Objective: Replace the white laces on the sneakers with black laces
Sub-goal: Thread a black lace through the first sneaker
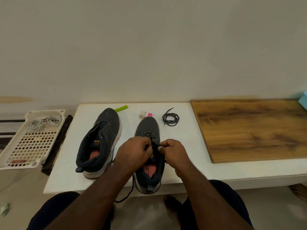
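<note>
Starting at the far left, a white slotted basket (21,145) sits on a dark rack beside the table, with the white laces (43,124) lying loosely coiled at its far end. To its right is the white table (66,171). On it, the left sneaker (99,140) lies tilted toward the right with its tongue pulled open, its eyelets bare and no lace threaded. A green tube (121,108) lies just beyond its toe.

Next comes the left hand (134,151), its fingers curled and pinching a strand of the black lace (152,136) over the middle of the right sneaker (149,163). That sneaker stands upright, toe pointing away, with the black lace already crossing its upper eyelets near the toe. One loose end of the lace runs down past the table's front edge between the two sneakers. The right hand (174,155) meets the left over the tongue, its thumb and fingers closed on the other strand of the same lace.

A small bottle with a pink cap (146,114) lies beyond the right sneaker's toe. Farther right, the spare black lace (170,117) rests coiled on the table, apart from both sneakers. A wooden board (252,130) covers the surface at the right.
</note>
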The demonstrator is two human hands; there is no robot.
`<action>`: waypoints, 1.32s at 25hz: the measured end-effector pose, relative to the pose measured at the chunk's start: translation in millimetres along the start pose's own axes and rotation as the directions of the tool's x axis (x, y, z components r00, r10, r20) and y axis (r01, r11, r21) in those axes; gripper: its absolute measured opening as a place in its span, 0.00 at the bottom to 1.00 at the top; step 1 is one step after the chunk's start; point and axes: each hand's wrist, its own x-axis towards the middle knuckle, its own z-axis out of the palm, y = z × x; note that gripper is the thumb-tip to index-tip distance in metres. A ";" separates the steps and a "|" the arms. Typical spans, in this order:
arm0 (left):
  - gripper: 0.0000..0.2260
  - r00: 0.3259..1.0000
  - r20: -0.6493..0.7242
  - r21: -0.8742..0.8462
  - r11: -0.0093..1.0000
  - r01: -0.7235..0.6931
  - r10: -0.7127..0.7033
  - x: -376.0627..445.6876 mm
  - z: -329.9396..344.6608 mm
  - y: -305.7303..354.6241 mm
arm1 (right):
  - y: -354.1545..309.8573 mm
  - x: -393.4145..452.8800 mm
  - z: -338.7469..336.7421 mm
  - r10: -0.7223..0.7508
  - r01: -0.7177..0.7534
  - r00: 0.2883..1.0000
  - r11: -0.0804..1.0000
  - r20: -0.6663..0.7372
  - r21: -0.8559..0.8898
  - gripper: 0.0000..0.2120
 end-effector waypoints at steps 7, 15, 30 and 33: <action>0.05 0.995 -0.053 -0.087 0.993 0.074 -0.079 -0.3 11.1 -2.4 | 0.1 -3.1 -0.1 -0.118 0.116 0.993 0.987 -0.013 -0.111 0.05; 0.07 0.973 0.001 -0.401 0.892 0.210 -0.229 -0.9 14.1 -7.9 | -2.8 -4.4 -4.1 -0.080 0.080 0.997 0.997 -0.008 -0.004 0.06; 0.07 0.968 0.116 -0.534 0.807 0.251 -0.224 2.5 20.7 -13.8 | -2.6 -4.2 1.2 -0.287 0.273 0.957 0.871 0.028 -0.409 0.12; 0.06 0.966 0.124 -0.541 0.800 0.259 -0.229 3.1 23.0 -12.0 | 1.2 1.5 3.7 -0.243 0.219 0.970 0.893 -0.012 -0.392 0.13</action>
